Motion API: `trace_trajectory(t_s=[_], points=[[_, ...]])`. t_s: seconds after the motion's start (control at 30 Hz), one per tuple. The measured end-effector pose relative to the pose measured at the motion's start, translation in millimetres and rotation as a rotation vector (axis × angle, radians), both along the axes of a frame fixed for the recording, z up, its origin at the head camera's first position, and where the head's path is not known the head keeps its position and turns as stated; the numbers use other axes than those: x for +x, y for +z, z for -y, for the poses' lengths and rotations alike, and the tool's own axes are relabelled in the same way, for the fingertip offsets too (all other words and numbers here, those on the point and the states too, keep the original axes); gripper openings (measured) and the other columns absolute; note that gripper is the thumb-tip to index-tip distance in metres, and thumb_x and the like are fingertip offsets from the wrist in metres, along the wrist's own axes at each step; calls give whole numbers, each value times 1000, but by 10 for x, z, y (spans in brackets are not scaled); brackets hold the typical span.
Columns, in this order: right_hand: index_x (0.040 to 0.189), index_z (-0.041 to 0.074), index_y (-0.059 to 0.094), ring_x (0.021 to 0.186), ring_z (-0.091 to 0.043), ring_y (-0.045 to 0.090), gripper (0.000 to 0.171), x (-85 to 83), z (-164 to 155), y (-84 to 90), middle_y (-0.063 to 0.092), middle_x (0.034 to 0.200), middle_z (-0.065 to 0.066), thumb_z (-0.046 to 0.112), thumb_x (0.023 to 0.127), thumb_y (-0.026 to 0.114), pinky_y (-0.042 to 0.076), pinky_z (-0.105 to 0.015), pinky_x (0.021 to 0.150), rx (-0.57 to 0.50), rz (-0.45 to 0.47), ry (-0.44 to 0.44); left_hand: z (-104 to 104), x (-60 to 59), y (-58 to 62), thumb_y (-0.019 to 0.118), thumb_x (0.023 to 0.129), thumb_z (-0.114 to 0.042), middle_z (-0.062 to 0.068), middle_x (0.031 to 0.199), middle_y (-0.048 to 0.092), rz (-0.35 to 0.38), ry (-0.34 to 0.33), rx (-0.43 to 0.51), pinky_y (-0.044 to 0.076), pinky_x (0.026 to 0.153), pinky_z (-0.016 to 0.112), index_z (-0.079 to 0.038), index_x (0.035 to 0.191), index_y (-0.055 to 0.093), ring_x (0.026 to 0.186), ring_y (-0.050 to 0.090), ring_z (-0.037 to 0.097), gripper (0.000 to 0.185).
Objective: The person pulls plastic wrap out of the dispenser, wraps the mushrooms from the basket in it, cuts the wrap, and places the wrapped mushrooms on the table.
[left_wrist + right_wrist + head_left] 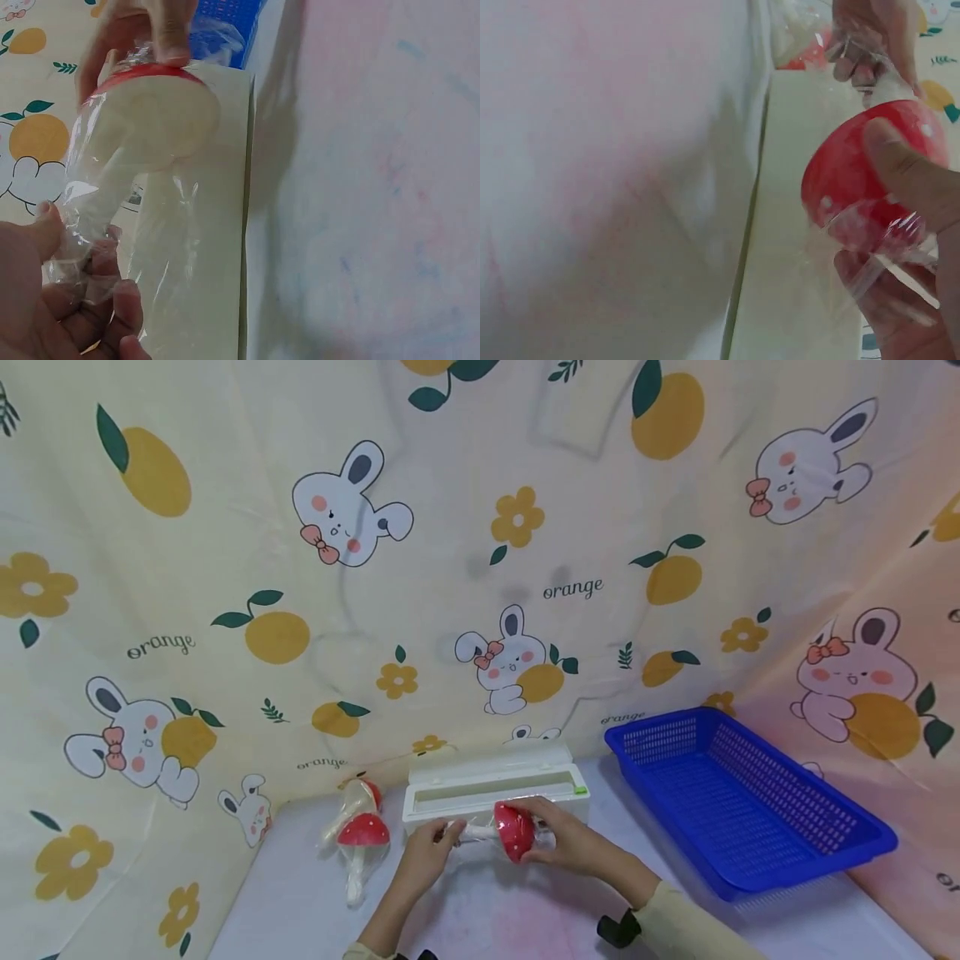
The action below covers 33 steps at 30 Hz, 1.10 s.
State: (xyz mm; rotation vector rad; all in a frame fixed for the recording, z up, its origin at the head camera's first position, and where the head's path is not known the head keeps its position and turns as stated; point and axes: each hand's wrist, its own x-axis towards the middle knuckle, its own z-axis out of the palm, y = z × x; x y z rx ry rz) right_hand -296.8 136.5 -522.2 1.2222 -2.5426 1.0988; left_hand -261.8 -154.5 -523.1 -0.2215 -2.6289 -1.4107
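Note:
A toy mushroom point(514, 832) with a red, white-dotted cap lies sideways in a clear plastic bag, held in the air by both hands. My left hand point(429, 857) pinches the bag at the stem end, seen closely in the left wrist view. On the cap end, my right hand point(566, 839) grips the red cap point(855, 176) between thumb and fingers, with loose plastic bunched there. Just behind and below the hands stands a long white box point(487, 789) with its lid raised and a green piece at its right end.
Two more bagged red mushrooms point(364, 831) lie on the white cloth at the left. At the right sits a blue perforated plastic basket point(806, 878). A printed curtain point(450, 527) with rabbits and oranges hangs behind the table.

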Motion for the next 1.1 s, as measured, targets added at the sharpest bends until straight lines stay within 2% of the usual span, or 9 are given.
trace_trajectory(t_s=[0.17,0.3,0.4,0.5,0.63,0.7,0.83,0.93,1.1], points=[[160,21,48,125,-26,66,87,-56,12,60,61,150,-2,36,87,92,59,-44,101,-24,119,-69,24,26,31,70,105,-37,0,91,64,-116,21,-103,47,68,29,-6,111,75,81,55,13,32],[159,25,49,127,-28,65,88,-94,39,119,60,152,-2,45,85,92,58,-50,100,-63,235,-125,54,43,96,75,101,-39,5,119,66,-161,19,-143,54,79,34,-13,139,66,98,59,18,47],[156,25,51,122,-26,66,81,-131,57,148,61,150,-3,42,88,91,59,-50,98,-95,262,-119,92,50,161,81,96,-43,6,137,63,-178,-19,-189,58,94,47,-21,148,58,115,61,24,60],[154,22,54,117,-24,66,75,-155,77,175,62,147,-5,39,90,89,60,-49,96,-112,255,-119,144,44,213,87,91,-39,7,141,63,-191,-74,-214,56,100,54,-22,149,58,121,61,27,67],[153,23,57,123,-27,63,73,-170,104,241,62,149,-6,41,90,88,58,-51,98,-128,282,-158,208,28,254,89,90,-30,3,137,64,-160,-106,-189,57,100,45,-22,148,59,118,63,22,66],[153,24,57,129,-33,61,73,-178,116,292,61,150,-7,42,89,88,57,-55,100,-133,298,-178,225,14,265,88,91,-27,0,135,65,-150,-96,-174,57,99,39,-23,147,61,116,63,19,63],[152,25,57,130,-42,61,72,-183,140,392,62,149,-12,43,89,88,58,-59,96,-133,313,-209,221,-17,284,86,93,-20,0,125,68,-221,-63,-156,58,94,35,-20,138,67,109,65,20,49],[150,25,58,127,-42,63,70,-192,162,449,64,145,-12,44,89,87,61,-55,91,-133,311,-223,195,-47,302,85,93,-15,0,118,70,-298,-22,-148,59,91,37,-18,128,72,104,67,21,37],[147,24,60,127,-41,64,67,-227,199,526,66,142,-11,44,89,87,63,-51,88,-152,291,-236,154,-91,361,82,96,-16,0,117,72,-352,52,-132,59,90,40,-20,120,74,103,66,21,26]])
